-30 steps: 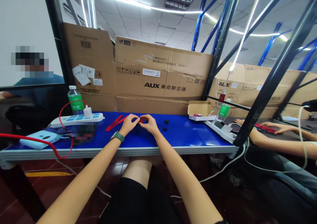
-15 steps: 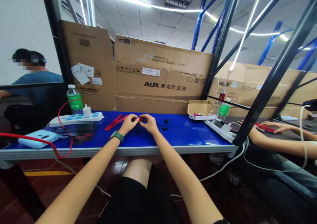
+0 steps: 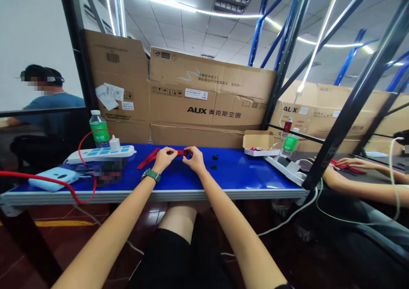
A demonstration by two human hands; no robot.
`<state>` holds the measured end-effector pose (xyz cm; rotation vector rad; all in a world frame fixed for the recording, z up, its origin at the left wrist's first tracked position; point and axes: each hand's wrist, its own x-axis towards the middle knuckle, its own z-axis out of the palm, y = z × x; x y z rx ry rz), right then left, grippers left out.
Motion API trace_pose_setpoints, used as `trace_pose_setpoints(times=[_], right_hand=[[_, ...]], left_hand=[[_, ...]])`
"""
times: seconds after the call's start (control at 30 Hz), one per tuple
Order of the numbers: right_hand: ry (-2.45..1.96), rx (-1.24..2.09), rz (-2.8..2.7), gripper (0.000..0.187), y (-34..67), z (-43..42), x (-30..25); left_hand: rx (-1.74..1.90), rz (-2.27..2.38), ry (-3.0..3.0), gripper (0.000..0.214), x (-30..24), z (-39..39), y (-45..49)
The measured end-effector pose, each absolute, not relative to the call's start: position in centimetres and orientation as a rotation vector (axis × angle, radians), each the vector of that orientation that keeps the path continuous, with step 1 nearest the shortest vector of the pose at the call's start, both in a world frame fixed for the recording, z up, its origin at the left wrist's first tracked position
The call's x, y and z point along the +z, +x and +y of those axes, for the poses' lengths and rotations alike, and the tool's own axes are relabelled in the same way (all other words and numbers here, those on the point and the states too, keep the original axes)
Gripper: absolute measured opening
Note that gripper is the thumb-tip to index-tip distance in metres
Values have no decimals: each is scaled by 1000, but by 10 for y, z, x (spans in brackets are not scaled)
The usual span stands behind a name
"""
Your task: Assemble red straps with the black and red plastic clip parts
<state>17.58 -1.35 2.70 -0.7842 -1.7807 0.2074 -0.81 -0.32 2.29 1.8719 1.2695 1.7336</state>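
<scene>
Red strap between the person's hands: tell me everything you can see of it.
The red strap is a flat, narrow band; it looks like fabric, but the material is hard to tell. A short stretch runs between the left hand and right hand, pinched by both. Its longer tail lies flat on the blue tabletop.

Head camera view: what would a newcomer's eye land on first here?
The left hand and right hand pinch a red strap at the middle of the bright blue bench. Large AUX cardboard boxes stand right behind it. A dark steel rack post cuts diagonally across the right side.
</scene>
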Motion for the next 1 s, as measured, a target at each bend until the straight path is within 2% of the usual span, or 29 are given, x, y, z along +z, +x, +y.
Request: trace_pose_setpoints(times=[0.3, 0.43, 0.57, 0.7, 0.83, 1.0], right_hand=[[-715, 343, -1793, 28, 181, -8, 24], [-753, 450, -1758, 30, 182, 0, 19], [-864, 393, -1791, 30, 187, 5, 11], [-1094, 256, -1925, 26, 192, 4, 8], [-1270, 172, -2010, 6, 191, -1, 11], [-1300, 83, -2066, 32, 188, -2, 13]], left_hand=[[1477, 928, 1554, 37, 23, -7, -9], [1419, 974, 1669, 33, 19, -6, -7], [1393, 1113, 1854, 47, 9, -1, -9], [1405, 1280, 2288, 24, 2, 4, -14], [1190, 1344, 2488, 30, 2, 1, -13], [1049, 1389, 2566, 23, 9, -11, -5]])
